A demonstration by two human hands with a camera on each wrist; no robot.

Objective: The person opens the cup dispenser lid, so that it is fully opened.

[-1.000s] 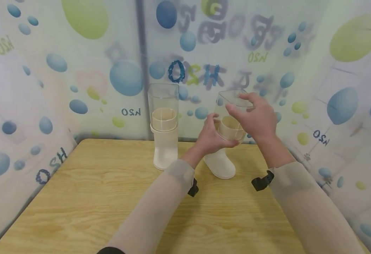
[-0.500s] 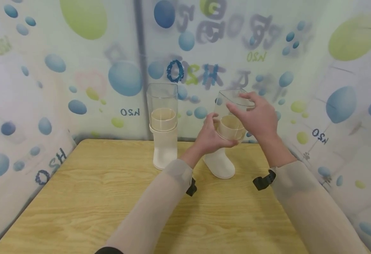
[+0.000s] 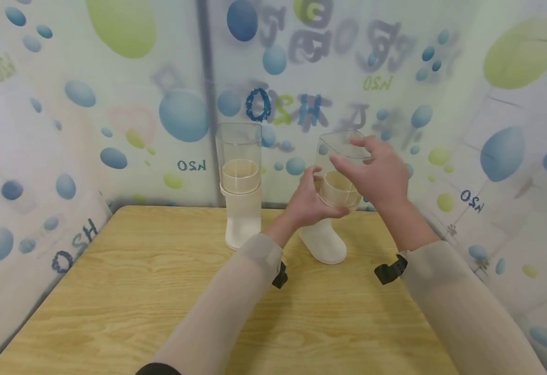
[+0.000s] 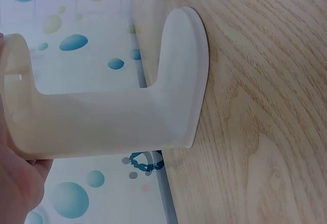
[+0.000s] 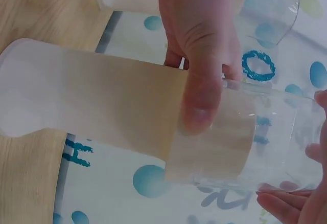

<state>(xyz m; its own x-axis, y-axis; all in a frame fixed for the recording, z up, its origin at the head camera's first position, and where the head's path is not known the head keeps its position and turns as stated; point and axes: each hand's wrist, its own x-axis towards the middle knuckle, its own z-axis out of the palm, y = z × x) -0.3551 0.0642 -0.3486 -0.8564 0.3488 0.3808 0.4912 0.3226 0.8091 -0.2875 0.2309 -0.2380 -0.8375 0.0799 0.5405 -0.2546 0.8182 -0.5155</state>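
On the table stands a white boot-shaped dispenser stand [image 3: 325, 244], topped by a clear plastic container [image 3: 331, 148] with an open top. My left hand [image 3: 307, 202] grips the joint between them from the left. In the right wrist view its thumb [image 5: 202, 101] lies across the white collar at the container's lower end. My right hand [image 3: 381, 174] holds the container near its upper rim, thumb and fingers spread round its sides. A cream ring [image 3: 339, 188] shows through the clear wall. The left wrist view shows the stand's hollow side [image 4: 112, 121] and its foot on the wood.
A matching dispenser [image 3: 242, 213] with its own clear container [image 3: 239, 146] stands upright to the left. The wooden table [image 3: 161, 271] ends at a patterned curtain [image 3: 151, 130] close behind both, with more curtain on either side.
The clear container's rim and my right hand have shifted slightly left, with the container turned a little. My left hand keeps its grip, and the left dispenser stays put.
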